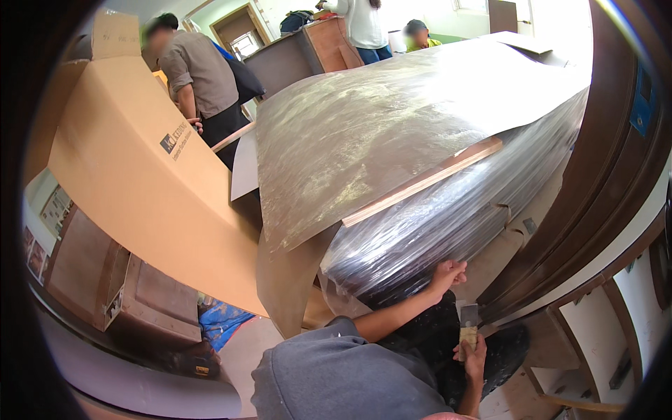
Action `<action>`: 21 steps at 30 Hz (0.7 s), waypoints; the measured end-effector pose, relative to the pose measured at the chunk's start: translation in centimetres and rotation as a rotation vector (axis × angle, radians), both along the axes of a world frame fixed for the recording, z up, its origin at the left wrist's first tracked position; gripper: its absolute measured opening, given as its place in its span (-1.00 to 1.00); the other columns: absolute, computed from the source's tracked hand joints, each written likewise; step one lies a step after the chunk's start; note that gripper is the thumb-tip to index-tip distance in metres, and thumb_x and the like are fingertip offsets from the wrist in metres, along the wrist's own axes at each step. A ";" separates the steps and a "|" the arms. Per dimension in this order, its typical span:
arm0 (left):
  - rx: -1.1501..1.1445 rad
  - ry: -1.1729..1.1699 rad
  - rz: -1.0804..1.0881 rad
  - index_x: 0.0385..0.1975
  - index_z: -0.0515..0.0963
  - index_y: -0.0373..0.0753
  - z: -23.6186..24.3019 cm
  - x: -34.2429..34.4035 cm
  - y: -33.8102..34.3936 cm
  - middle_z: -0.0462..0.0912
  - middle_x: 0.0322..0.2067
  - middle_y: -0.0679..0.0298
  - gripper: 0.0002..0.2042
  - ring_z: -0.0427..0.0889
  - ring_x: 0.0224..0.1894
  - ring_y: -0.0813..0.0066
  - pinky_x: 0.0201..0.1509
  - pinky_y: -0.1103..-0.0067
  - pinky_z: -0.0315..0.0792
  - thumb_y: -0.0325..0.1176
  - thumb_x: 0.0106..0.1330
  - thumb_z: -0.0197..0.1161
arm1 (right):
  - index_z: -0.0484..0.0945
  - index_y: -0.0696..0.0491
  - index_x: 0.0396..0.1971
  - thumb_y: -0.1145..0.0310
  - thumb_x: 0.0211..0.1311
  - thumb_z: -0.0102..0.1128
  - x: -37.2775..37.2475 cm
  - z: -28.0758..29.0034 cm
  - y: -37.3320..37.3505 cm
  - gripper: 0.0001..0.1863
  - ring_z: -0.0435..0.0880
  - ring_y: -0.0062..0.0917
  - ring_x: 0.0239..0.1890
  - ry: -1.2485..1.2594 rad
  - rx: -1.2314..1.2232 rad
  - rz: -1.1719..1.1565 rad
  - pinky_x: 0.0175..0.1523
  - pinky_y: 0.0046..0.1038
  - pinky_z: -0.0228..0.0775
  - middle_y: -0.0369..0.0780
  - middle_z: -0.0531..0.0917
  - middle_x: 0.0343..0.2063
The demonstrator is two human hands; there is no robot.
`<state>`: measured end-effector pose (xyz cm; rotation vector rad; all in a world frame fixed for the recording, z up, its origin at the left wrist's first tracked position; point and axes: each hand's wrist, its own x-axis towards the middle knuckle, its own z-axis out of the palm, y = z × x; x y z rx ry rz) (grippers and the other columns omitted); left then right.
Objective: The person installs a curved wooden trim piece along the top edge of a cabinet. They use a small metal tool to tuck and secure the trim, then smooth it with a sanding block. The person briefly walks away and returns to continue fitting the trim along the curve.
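Observation:
My left hand [451, 273] is raised beside the shiny plastic-wrapped stack [434, 217], with its fingers curled; whether anything is inside them I cannot make out. My right hand [470, 353], low by my dark trousers, grips a scraper-like tool [467, 316] with a flat grey end and a pale, worn handle. Over the wrapped stack lies a large glossy brown-grey sheet [364, 126], its near corner drooping. A thin wooden board edge [420, 182] shows under the sheet.
A tall cardboard sheet [119, 154] leans at left, with brown cabinets [154, 301] and blue tarp [222, 325] below. Dark curved panels [560, 196] and shelving [616, 329] stand at right. Three people [203, 77] [364, 28] [420, 42] are at the back.

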<state>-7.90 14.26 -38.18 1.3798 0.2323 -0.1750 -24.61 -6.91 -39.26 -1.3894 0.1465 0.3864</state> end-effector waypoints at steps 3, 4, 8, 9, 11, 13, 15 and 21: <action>-0.072 0.103 -0.061 -0.11 0.53 -0.16 -1.2 -1.7 -1.5 0.70 -0.28 0.33 -0.57 0.66 -0.27 0.59 -0.16 0.61 0.49 0.13 0.42 0.22 | 0.36 0.18 -0.03 0.46 0.42 0.05 -0.3 -0.1 -0.2 -0.80 0.61 -0.52 -0.63 -0.025 -0.012 -0.054 -0.50 -0.52 0.49 -0.15 0.64 -0.53; -0.131 0.143 -0.074 -0.09 0.53 -0.16 -1.5 -2.2 -1.9 0.70 -0.25 0.33 -0.55 0.66 -0.25 0.59 -0.16 0.61 0.49 0.15 0.43 0.19 | 0.36 0.18 -0.02 0.47 0.42 0.05 -0.1 0.2 -0.2 -0.79 0.62 -0.52 -0.63 -0.030 -0.026 -0.066 -0.50 -0.52 0.49 -0.15 0.64 -0.52; -0.271 0.282 -0.160 -0.07 0.55 -0.16 -1.6 -4.0 -3.0 0.66 -0.25 0.38 -0.52 0.63 -0.20 0.58 -0.07 0.57 0.49 0.20 0.47 0.08 | 0.34 0.19 0.06 0.50 0.44 0.02 1.0 2.6 0.6 -0.74 0.62 -0.54 -0.60 -0.053 -0.049 -0.133 -0.45 -0.54 0.50 -0.15 0.66 -0.45; -0.290 0.295 -0.167 -0.09 0.56 -0.15 -1.4 -4.1 -3.2 0.65 -0.27 0.40 -0.52 0.63 -0.21 0.58 -0.09 0.57 0.49 0.20 0.47 0.08 | 0.31 0.17 0.14 0.50 0.45 0.00 1.3 3.3 0.9 -0.68 0.62 -0.56 -0.55 -0.072 -0.033 -0.124 -0.41 -0.53 0.52 -0.15 0.66 -0.42; -0.355 0.295 -0.199 -0.15 0.59 -0.14 -0.8 -4.2 -3.7 0.62 -0.33 0.44 -0.53 0.60 -0.27 0.59 -0.13 0.56 0.47 0.20 0.47 0.09 | 0.24 0.11 0.28 0.49 0.47 -0.02 1.9 4.6 1.6 -0.58 0.62 -0.59 -0.46 -0.092 -0.028 -0.150 -0.32 -0.52 0.53 -0.17 0.65 -0.34; -0.429 0.225 -0.242 -0.17 0.58 -0.13 -0.1 -4.3 -4.5 0.60 -0.36 0.44 -0.59 0.61 -0.26 0.58 -0.12 0.57 0.47 0.14 0.47 0.12 | 0.20 0.07 0.35 0.46 0.49 -0.03 2.6 5.6 2.2 -0.52 0.61 -0.61 -0.37 -0.133 -0.019 -0.164 -0.28 -0.53 0.53 -0.18 0.62 -0.24; -0.463 0.198 -0.200 -0.21 0.56 -0.12 0.9 -4.1 -5.1 0.64 -0.31 0.36 -0.69 0.63 -0.21 0.53 -0.10 0.53 0.48 0.01 0.51 0.12 | 0.19 0.07 0.38 0.43 0.51 -0.03 3.2 6.6 2.7 -0.51 0.59 -0.62 -0.35 -0.204 -0.063 -0.150 -0.26 -0.54 0.51 -0.19 0.58 -0.19; -0.475 0.111 -0.219 -0.16 0.50 -0.16 5.0 -3.3 -6.1 0.66 -0.28 0.29 -0.86 0.63 -0.30 0.52 -0.19 0.53 0.52 -0.25 0.51 0.16 | 0.15 0.07 0.38 0.42 0.53 -0.08 3.9 10.2 3.0 -0.51 0.60 -0.60 -0.34 -0.216 -0.182 -0.104 -0.22 -0.53 0.52 -0.20 0.61 -0.20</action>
